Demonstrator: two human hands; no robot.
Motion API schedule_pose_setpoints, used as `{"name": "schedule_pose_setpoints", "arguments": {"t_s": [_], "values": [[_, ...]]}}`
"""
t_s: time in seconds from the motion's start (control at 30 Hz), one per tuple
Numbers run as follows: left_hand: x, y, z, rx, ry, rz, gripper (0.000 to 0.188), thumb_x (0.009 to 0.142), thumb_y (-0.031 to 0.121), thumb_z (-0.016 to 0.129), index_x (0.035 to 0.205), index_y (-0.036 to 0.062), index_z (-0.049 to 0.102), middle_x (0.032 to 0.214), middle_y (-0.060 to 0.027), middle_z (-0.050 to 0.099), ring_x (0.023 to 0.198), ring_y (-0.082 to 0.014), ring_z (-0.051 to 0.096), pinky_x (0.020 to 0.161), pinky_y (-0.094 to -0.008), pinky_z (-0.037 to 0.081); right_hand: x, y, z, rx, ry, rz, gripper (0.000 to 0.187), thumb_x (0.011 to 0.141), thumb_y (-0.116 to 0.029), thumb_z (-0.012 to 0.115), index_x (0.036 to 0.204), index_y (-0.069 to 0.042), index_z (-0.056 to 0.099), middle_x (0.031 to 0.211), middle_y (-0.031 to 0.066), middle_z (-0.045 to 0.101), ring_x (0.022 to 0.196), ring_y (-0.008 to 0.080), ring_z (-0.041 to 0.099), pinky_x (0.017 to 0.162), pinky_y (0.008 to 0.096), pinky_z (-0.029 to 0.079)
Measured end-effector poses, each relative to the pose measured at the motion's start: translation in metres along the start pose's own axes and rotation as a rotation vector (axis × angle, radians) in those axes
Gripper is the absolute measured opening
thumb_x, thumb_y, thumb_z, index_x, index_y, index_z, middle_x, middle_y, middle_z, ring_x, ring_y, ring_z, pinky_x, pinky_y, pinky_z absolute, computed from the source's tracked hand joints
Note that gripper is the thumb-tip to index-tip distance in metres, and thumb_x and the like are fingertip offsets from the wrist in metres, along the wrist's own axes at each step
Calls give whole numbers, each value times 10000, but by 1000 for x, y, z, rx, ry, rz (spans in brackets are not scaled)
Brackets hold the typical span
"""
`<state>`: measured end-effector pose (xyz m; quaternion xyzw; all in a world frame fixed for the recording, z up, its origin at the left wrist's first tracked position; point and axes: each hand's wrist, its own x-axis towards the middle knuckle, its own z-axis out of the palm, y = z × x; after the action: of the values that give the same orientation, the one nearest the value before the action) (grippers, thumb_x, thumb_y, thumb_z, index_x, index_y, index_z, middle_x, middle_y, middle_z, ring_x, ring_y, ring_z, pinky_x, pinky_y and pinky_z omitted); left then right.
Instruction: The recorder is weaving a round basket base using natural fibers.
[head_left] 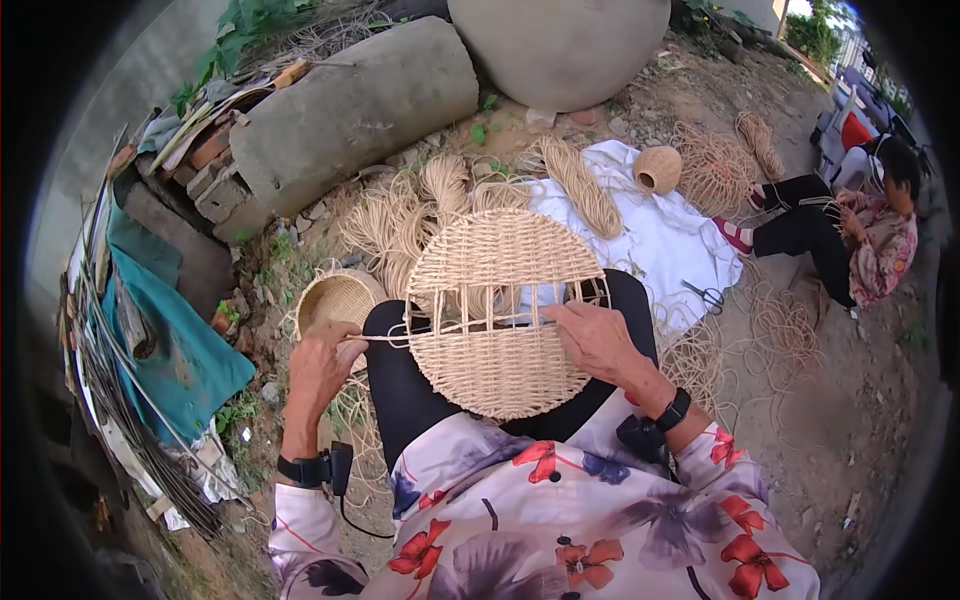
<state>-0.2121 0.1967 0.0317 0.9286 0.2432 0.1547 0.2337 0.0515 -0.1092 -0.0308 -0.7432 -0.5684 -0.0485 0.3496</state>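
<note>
A round, tan woven panel (500,372) rests on my lap. Its upper and lower parts are densely woven, and an open band with a few upright cords crosses its middle. Beside the panel's left edge, my left hand (322,358) is closed in a pinch on a pale cord (385,339), which runs taut from the fingers to the open band. My right hand (598,343) is closed on the panel's right side, its thumb and fingers at the lower edge of the band. The fingertips there are partly hidden.
A round woven basket (340,300) sits left of my knees. Cord bundles (390,225) lie ahead, beside a white cloth (640,235) with scissors (706,296) at its edge and a small woven pot (658,170). A co-worker (850,220) sits at right, holding cords.
</note>
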Motion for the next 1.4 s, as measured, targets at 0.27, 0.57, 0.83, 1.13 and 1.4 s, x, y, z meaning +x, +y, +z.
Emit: {"name": "schedule_pose_setpoints", "arguments": {"t_s": [0.27,0.57,0.83,1.13,1.4], "values": [[42,128,102,125,140,489,123,801,154,731,877,65,693,808,-108,590,827,-301,599,728,-408,485,8,-14,-4,-113,-143,77,238,849,-119,568,1075,-57,609,800,144,647,769,350,666,669,459,535],[48,132,113,153,-7,564,64,759,120,675,769,57,671,772,-118,571,775,-312,601,700,-434,485,14,-13,-11,-171,-296,73,150,829,-68,562,947,-37,648,810,142,662,758,345,669,686,441,535],[55,121,107,112,-76,533,100,765,132,630,756,39,665,749,-124,587,724,-330,624,659,-442,506,-8,18,-33,205,160,234,294,773,88,518,985,-45,674,838,111,603,796,315,603,701,380,491],[32,92,58,-55,123,278,102,850,89,652,946,57,664,829,-140,630,767,-329,666,672,-430,523,6,-13,-20,-27,145,139,207,786,25,574,952,-68,653,844,108,563,800,322,582,686,421,482],[-15,57,45,-93,190,-106,201,846,110,697,1018,37,625,959,-187,719,906,-338,712,791,-415,546,52,-55,29,140,-44,13,173,831,11,554,980,-47,621,887,133,547,813,343,600,700,443,487]]}}
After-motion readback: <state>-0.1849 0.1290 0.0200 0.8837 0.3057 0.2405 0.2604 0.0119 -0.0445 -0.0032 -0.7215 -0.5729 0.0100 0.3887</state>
